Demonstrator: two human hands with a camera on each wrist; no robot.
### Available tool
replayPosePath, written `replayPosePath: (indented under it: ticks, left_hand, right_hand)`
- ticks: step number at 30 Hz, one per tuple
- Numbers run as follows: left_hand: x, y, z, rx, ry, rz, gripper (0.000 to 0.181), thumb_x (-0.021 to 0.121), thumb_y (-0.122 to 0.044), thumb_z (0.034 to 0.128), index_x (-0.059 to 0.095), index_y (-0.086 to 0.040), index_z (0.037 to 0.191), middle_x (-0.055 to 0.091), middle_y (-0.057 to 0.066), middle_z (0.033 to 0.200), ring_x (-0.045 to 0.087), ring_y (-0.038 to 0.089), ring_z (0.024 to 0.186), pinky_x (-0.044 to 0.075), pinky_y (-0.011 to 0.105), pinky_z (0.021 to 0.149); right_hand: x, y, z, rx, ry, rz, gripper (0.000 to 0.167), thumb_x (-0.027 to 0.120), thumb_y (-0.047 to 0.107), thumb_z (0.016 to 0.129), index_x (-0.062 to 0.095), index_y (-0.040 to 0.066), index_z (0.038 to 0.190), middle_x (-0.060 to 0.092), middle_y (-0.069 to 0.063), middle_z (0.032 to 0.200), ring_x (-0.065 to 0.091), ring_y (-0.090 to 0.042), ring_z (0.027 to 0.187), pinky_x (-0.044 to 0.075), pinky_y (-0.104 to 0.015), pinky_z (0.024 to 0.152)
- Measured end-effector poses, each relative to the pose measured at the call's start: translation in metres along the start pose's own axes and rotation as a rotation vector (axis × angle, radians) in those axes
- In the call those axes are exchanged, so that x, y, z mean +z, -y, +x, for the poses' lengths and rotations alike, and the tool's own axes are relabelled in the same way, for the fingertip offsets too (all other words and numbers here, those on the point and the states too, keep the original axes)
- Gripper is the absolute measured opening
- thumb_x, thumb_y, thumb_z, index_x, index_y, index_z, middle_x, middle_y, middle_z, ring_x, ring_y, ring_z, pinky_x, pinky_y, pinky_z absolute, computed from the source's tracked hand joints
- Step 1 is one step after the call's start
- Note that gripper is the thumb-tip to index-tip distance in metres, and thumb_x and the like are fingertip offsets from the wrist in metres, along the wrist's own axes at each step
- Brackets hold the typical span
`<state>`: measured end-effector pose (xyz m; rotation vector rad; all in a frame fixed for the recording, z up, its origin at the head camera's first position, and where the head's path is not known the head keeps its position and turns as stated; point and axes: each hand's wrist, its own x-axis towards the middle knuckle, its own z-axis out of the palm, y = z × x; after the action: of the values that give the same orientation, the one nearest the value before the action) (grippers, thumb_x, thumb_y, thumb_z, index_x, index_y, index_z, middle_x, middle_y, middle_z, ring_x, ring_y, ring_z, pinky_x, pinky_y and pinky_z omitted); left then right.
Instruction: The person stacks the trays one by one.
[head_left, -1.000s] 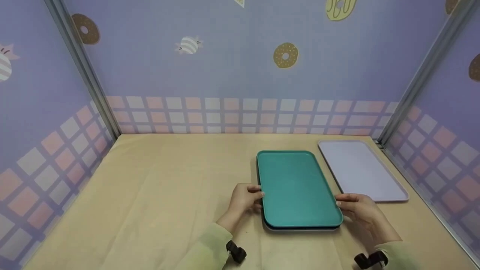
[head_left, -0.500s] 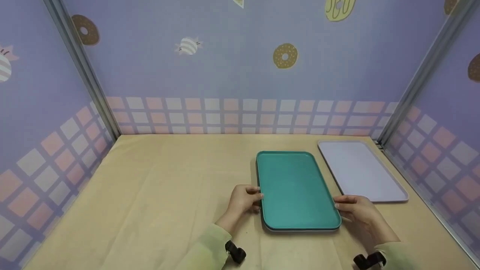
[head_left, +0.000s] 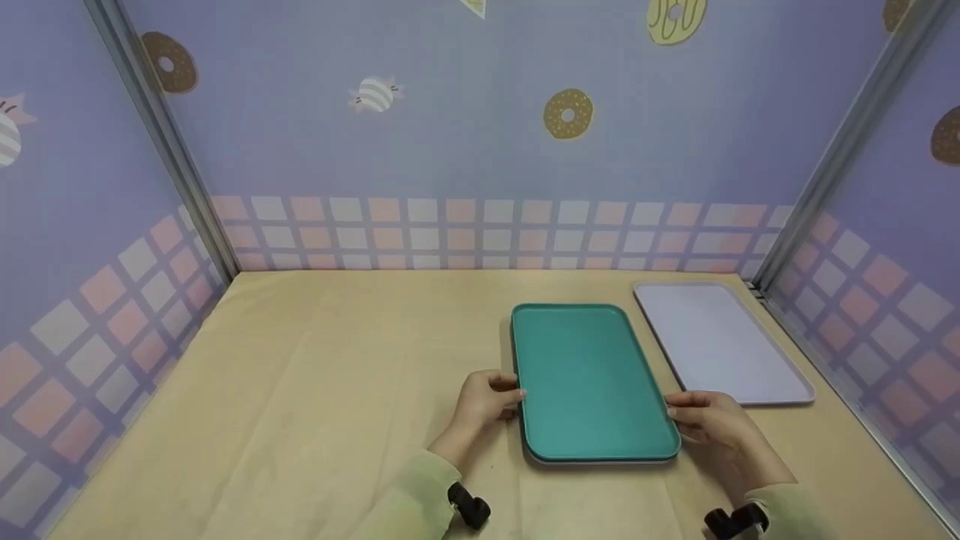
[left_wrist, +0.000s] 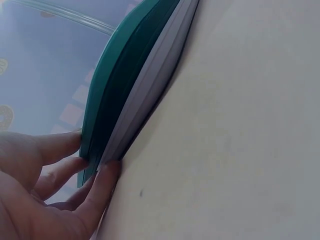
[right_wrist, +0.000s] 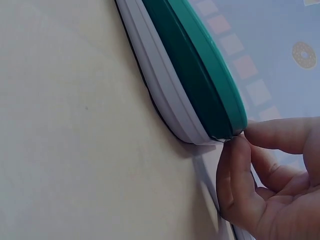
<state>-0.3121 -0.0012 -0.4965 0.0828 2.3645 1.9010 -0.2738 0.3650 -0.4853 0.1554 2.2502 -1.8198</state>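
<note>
A green rectangular tray [head_left: 592,382] lies on top of a pale tray [left_wrist: 152,77] of about the same outline. Both wrist views show the pale tray's rim just under the green one, close to the tablecloth. On the left long side, my left hand [head_left: 482,401] pinches the green tray's edge between thumb and fingers, one fingertip touching the pale rim below. My right hand [head_left: 716,424] pinches the green tray's right edge near its front corner. Most of the pale tray is hidden beneath the green one.
A separate pale lavender tray [head_left: 724,341] lies at the right, beside the right hand. The beige tablecloth [head_left: 322,390] stretches left of the stack. A patterned wall [head_left: 465,150] stands behind, with side walls and metal posts at both corners.
The green tray has come down slightly at its front and shifted a little left, sitting closer over the pale tray. Both hands keep their grip and move with it.
</note>
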Motion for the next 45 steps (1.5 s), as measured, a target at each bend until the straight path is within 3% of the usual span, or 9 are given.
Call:
replayPosePath:
  ticks: [5,9,16,23,30,37,45]
  left_hand:
    - [-0.001,0.003,0.002,0.029,0.014,-0.045,0.045,0.075,0.001,0.0901,0.062,0.009,0.132,0.068,0.027,0.129,0.071,0.035,0.115,0.063,0.036,0.088]
    - [-0.002,0.006,0.003,0.009,0.044,-0.124,0.053,0.074,0.004,0.0906,0.057,0.009,0.14,0.063,0.029,0.137,0.065,0.038,0.126,0.061,0.037,0.094]
    - [-0.003,0.009,0.005,-0.065,0.065,-0.255,0.055,0.074,0.006,0.0894,0.057,0.006,0.142,0.061,0.028,0.141,0.064,0.036,0.128,0.06,0.039,0.097]
    - [-0.002,0.013,0.003,-0.054,0.052,-0.228,0.052,0.074,0.005,0.0895,0.06,0.005,0.139,0.064,0.026,0.137,0.067,0.034,0.124,0.062,0.041,0.094]
    - [-0.001,0.012,0.0,-0.05,0.058,-0.228,0.05,0.073,0.005,0.0903,0.06,0.006,0.139,0.064,0.027,0.137,0.067,0.035,0.124,0.061,0.042,0.095]
    - [-0.001,0.01,0.001,-0.056,0.046,-0.231,0.051,0.073,0.005,0.0903,0.06,0.004,0.139,0.064,0.026,0.137,0.066,0.035,0.125,0.061,0.042,0.096]
    - [-0.002,0.008,0.002,-0.062,0.047,-0.222,0.051,0.073,0.004,0.0911,0.06,0.003,0.14,0.065,0.025,0.136,0.068,0.034,0.122,0.061,0.042,0.096]
  right_hand:
    - [0.0,0.0,0.002,-0.001,0.011,-0.012,0.031,0.069,0.008,0.097,0.067,-0.006,0.124,0.073,0.008,0.094,0.07,-0.003,0.084,0.06,-0.019,0.074]
    - [0.0,0.0,0.002,0.0,0.021,0.0,0.031,0.069,0.008,0.097,0.067,-0.007,0.124,0.073,0.008,0.094,0.07,-0.003,0.083,0.06,-0.019,0.074]
    - [-0.002,-0.002,0.004,0.005,0.031,0.012,0.029,0.07,0.007,0.096,0.068,-0.005,0.122,0.073,0.007,0.094,0.07,-0.004,0.085,0.06,-0.021,0.076]
    - [-0.016,-0.004,0.004,0.01,0.136,0.072,0.035,0.068,0.014,0.1,0.065,-0.001,0.131,0.076,0.007,0.103,0.072,-0.006,0.094,0.061,-0.024,0.083]
    - [-0.039,-0.003,-0.002,0.025,0.121,0.221,0.018,0.064,0.013,0.103,0.073,0.014,0.118,0.078,0.005,0.103,0.074,-0.007,0.095,0.061,-0.022,0.083]
    - [-0.067,0.002,-0.005,0.021,0.02,0.296,0.018,0.062,0.013,0.104,0.075,0.025,0.102,0.077,0.008,0.099,0.073,-0.005,0.094,0.06,-0.02,0.083]
    - [-0.106,0.008,0.0,0.01,-0.207,0.243,0.029,0.061,0.014,0.103,0.071,0.034,0.084,0.07,0.023,0.086,0.068,0.005,0.083,0.059,-0.017,0.08]
